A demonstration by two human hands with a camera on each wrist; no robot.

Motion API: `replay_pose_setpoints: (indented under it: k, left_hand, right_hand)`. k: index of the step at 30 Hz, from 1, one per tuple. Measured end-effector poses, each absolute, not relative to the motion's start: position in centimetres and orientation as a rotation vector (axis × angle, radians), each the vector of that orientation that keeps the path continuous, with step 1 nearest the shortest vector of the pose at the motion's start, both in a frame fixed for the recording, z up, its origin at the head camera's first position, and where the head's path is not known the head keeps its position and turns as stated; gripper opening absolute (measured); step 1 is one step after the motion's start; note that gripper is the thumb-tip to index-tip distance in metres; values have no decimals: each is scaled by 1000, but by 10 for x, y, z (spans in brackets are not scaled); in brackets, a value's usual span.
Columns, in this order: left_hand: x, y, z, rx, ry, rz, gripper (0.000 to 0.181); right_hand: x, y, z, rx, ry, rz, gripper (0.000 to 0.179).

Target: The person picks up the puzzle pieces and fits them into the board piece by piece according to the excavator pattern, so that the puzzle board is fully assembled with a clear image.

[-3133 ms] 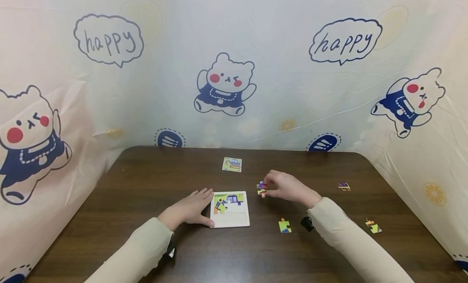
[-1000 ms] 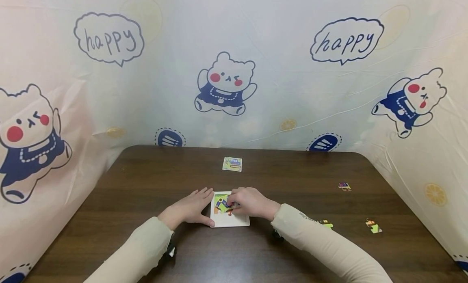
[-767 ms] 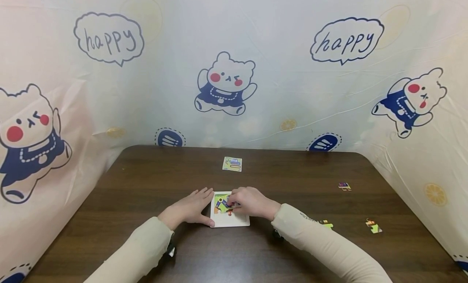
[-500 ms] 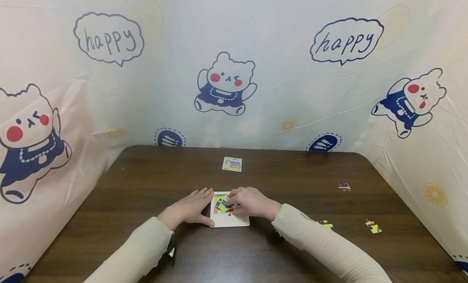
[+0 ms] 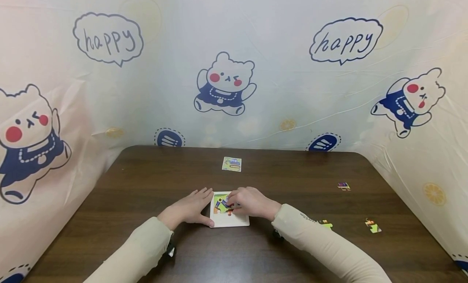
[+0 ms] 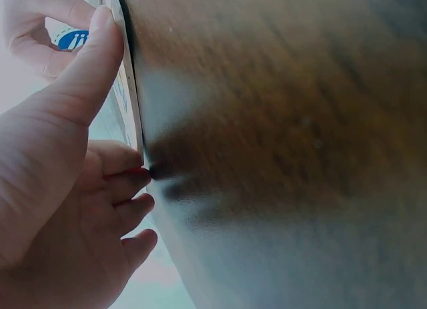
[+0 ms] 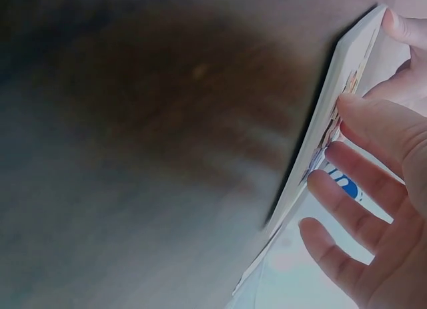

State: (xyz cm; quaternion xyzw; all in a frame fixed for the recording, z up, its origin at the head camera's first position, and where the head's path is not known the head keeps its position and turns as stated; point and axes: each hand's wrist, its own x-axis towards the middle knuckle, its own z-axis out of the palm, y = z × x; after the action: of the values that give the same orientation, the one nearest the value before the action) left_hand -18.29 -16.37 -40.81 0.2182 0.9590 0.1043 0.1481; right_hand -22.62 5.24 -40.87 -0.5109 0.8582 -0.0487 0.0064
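A white square puzzle tray (image 5: 230,223) lies on the table, its upper left filled with colourful pieces. My left hand (image 5: 188,207) rests along its left edge, fingers extended, the thumb (image 6: 100,52) on the rim near the front corner. Over the tray's right part, my right hand (image 5: 254,202) pinches a puzzle piece (image 5: 230,212) with a red-orange knob between thumb and index finger, down at the tray's surface. That hand covers most of the piece and the tray's upper right. In the right wrist view its other fingers (image 7: 347,205) spread beside the tray (image 7: 300,182).
A small picture card (image 5: 232,164) lies behind the tray. Loose puzzle pieces lie on the right: a purple one (image 5: 343,186), an orange-green one (image 5: 373,226) and a green one (image 5: 327,225) partly under my right sleeve. A printed curtain (image 5: 281,72) surrounds the brown table (image 5: 164,165).
About three seconds ago my right hand was right of the tray, taking hold of the puzzle piece; it carried it left onto the tray. Over the last second both hands stay in place.
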Motion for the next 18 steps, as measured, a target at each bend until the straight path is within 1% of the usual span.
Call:
replay_pose_setpoints:
  k: [6, 13, 18]
  left_hand:
    - [-182, -164, -406, 640, 2757, 297, 97]
    - [-181, -163, -405, 646, 2757, 295, 96]
    - [-182, -164, -408, 638, 2764, 278, 96]
  right_hand:
    - [-226, 51, -408, -1593, 2698, -160, 21]
    - [-225, 55, -405, -1592, 2663, -214, 24]
    - [-231, 72, -400, -1492, 2700, -307, 28]
